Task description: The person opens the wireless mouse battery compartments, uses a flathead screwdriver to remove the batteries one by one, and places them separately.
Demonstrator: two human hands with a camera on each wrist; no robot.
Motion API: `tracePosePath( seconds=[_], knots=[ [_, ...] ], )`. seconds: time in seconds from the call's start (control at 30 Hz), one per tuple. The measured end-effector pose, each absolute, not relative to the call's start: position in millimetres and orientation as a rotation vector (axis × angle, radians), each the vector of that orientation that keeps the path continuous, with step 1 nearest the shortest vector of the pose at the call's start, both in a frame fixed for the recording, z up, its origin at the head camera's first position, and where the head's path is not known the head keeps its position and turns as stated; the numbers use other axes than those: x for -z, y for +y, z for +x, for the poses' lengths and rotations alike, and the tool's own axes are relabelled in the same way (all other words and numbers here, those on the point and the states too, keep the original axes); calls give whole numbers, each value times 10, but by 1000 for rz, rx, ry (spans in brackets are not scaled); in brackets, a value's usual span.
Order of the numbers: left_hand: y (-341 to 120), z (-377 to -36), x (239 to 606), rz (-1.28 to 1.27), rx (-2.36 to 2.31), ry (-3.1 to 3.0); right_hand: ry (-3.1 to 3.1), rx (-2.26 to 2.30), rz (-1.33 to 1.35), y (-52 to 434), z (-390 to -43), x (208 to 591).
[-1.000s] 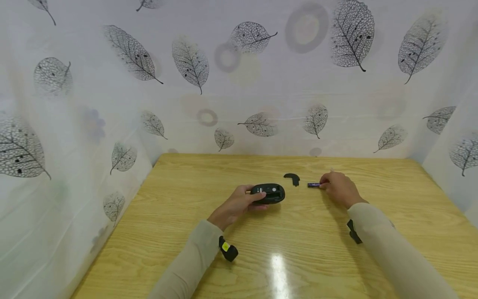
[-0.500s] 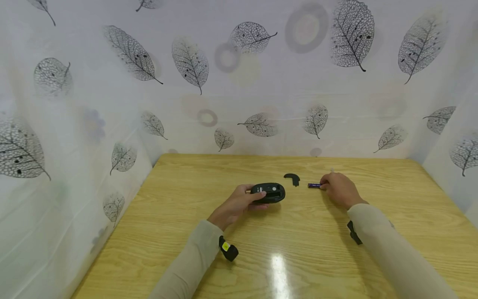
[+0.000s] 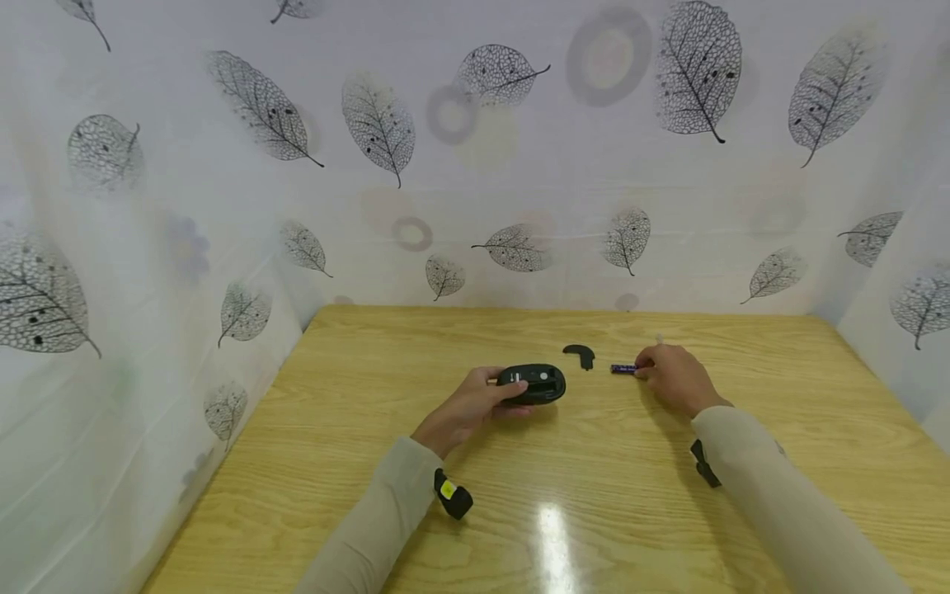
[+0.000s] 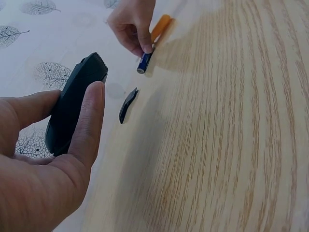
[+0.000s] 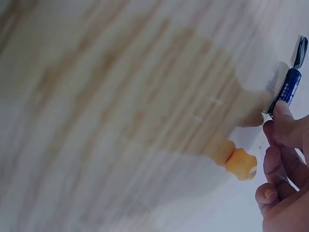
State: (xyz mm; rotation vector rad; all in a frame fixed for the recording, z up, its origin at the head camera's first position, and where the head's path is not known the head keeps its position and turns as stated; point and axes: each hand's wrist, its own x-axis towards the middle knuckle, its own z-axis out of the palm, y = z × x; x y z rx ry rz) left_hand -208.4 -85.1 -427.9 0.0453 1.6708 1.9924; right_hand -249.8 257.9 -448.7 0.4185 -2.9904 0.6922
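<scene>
My left hand (image 3: pixel 475 404) grips a black computer mouse (image 3: pixel 545 392) with its underside up, the thumb lying across it. An open battery slot shows in that underside. Farther right, my right hand (image 3: pixel 675 375) pinches one end of a dark blue battery (image 3: pixel 623 369) between thumb and fingertips, at the table surface. In the right wrist view the battery (image 5: pixel 288 86) points away from the fingers. Between the hands lies the mouse's black battery cover (image 3: pixel 582 355), a curved piece with a tab, touched by neither hand.
Just behind the right hand lies an orange rod-shaped thing (image 4: pixel 161 27), mostly hidden in the head view. The wooden table (image 3: pixel 475 511) ends at a leaf-printed sheet (image 3: pixel 519 190) at the back and sides.
</scene>
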Motion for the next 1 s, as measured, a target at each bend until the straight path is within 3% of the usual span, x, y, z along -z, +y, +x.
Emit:
tracePosePath(
  seconds=[1.0],
  knots=[
    [-858, -2072, 4298, 11, -1990, 1720, -2964, -700, 430, 2577, -2427, 4181]
  ],
)
